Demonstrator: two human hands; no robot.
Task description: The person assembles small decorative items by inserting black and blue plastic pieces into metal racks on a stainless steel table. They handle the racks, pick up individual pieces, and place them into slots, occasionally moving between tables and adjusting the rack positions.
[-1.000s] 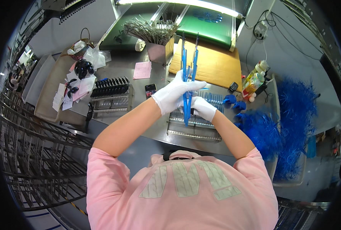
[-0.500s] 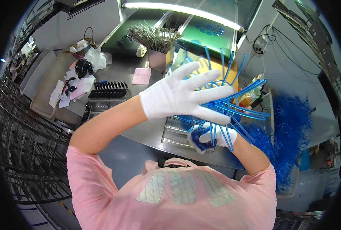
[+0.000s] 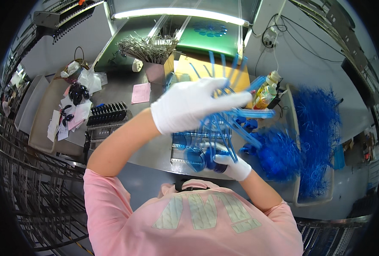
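My left hand [image 3: 198,102], in a white glove, is over the middle of the bench with its fingers closed about the hub of a blue plastic sprue [image 3: 257,114]. The sprue's thin, see-through arms fan out on all sides and are smeared by motion. Lower down, my white-gloved right hand [image 3: 234,167] grips a dark blue rounded piece [image 3: 215,158], whose exact kind I cannot make out. Some sprue arms pass in front of it. A clear blue round piece [image 3: 194,158] shows beside that, above a metal rack [image 3: 174,149].
A bin [image 3: 299,187] at the right holds a heap of blue sprues [image 3: 315,141], with more blue pieces [image 3: 279,155] beside it. Bottles [image 3: 264,96] stand behind. Farther left are a tub of metal clips [image 3: 155,72], a pink note [image 3: 141,93] and a rack of black parts [image 3: 108,114].
My left hand has moved left with the sprue, and its spread fingers have drawn together. My right hand has shifted left and nearer to me. The whole view has turned slightly to the right.
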